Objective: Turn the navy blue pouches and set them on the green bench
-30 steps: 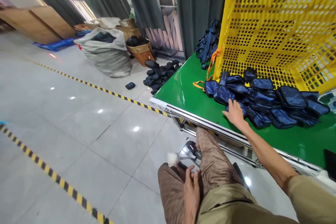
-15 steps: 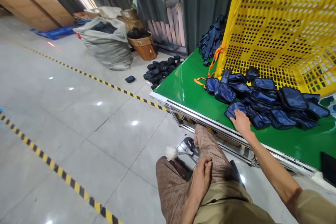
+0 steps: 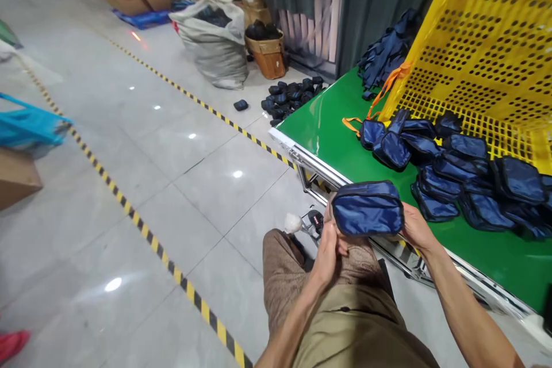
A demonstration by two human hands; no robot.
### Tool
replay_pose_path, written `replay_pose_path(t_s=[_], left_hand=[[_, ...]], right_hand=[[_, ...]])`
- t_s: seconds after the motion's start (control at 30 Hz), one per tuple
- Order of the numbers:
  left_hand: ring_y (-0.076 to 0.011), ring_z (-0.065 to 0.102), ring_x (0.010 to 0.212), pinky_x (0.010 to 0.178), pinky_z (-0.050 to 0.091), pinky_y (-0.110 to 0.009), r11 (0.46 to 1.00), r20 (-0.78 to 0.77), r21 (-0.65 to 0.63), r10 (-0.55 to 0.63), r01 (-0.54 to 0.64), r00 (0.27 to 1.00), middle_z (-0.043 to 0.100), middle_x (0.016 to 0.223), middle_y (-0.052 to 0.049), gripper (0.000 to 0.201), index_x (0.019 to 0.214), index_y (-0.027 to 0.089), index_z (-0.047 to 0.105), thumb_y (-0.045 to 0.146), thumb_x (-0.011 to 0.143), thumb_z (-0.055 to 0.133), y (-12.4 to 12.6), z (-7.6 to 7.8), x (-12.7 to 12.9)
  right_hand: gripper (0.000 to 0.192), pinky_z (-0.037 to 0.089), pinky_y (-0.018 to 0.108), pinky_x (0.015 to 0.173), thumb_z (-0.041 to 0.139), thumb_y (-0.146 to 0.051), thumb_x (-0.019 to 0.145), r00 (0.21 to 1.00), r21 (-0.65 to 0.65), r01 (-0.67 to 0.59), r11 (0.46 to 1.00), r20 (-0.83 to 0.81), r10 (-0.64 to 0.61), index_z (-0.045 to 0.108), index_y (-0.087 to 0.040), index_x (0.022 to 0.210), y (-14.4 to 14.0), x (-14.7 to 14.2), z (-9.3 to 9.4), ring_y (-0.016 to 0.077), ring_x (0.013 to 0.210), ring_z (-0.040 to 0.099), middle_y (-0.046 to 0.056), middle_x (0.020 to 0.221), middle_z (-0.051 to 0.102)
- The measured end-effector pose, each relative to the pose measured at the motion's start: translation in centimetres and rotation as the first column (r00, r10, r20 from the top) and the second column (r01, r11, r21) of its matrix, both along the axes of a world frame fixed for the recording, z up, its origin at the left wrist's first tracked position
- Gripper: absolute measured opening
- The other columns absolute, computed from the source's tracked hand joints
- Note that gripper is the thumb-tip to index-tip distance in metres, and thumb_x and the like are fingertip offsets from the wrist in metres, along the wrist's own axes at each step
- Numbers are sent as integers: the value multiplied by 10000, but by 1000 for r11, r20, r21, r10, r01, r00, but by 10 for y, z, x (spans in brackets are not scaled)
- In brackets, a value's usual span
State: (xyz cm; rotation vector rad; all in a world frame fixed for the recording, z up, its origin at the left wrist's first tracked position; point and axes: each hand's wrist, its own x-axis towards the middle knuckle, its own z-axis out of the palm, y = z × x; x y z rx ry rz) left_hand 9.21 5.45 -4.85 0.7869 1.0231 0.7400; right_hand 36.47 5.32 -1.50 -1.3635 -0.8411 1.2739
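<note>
Pouch [image 3: 367, 207]: we see shiny navy fabric, zipped, oblong.
Grip: our left hand [image 3: 330, 247] and right hand [image 3: 414, 229] pinch its ends.
Writing: we cannot read any.

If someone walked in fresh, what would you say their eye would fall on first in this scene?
Probably the big yellow perforated crate tipped on its side at the right, on the green table, with a heap of navy pouches spilling from its mouth. Next, the single navy pouch held up at centre between the left hand and right hand, over the person's lap. Farther back, dark pouches lie on the grey floor beside a stuffed sack.
</note>
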Motion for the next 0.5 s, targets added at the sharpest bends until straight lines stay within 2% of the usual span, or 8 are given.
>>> replay_pose_path(t_s=[0.07,0.1,0.2,0.27,0.37,0.43,0.5], left_hand=[[-203,693,845,822,578,-329,998,46,9,54,-54,997,739,940,-27,824,1431,250,649,938,995,523,7,6,-1],[-205,697,857,824,578,-325,998,68,25,61,-63,996,746,949,-31,790,1374,248,677,926,982,575,9,8,-2],[-158,620,693,700,521,-267,998,131,48,26,-33,991,672,762,17,644,1059,235,671,870,954,699,4,11,0],[-124,519,582,618,452,-239,999,159,42,13,-20,987,566,659,64,611,979,237,611,843,977,693,-2,14,2],[-113,474,645,633,422,-225,989,81,132,56,-67,995,525,740,62,569,957,225,599,785,1017,686,-6,24,2],[-117,433,684,632,396,-225,977,-17,190,96,-91,995,464,763,60,578,872,230,534,767,1028,677,-4,31,1],[-121,392,666,602,362,-235,976,-93,200,107,-87,990,403,736,69,606,817,248,445,775,1030,656,-2,34,1]], right_hand=[[483,687,502,975,1014,-662,731,994,-80,21,997,-108,-29,893,-263,974,-6,-7,-5,364,1034,833,84,964,875],[493,694,504,958,1052,-632,664,989,-114,35,993,-136,-51,888,-261,944,-9,-10,-9,366,1004,837,87,958,876],[561,702,517,939,1063,-678,569,982,-179,93,979,-148,-120,874,-266,899,-10,-18,-21,355,927,832,79,956,878],[588,691,526,972,1028,-743,591,991,-197,96,976,-70,-112,862,-268,894,-7,-23,-31,344,942,820,76,977,877],[744,657,547,1027,951,-873,610,981,-216,139,966,164,-104,854,-227,966,0,-28,-38,335,986,796,120,1046,869],[884,650,536,1008,847,-971,665,958,-206,173,963,262,-117,846,-189,1079,2,-32,-34,327,1003,789,163,1123,856],[886,648,488,977,698,-990,829,961,-179,86,980,273,-35,827,-179,1163,-2,-40,-22,314,1047,789,177,1192,840]])
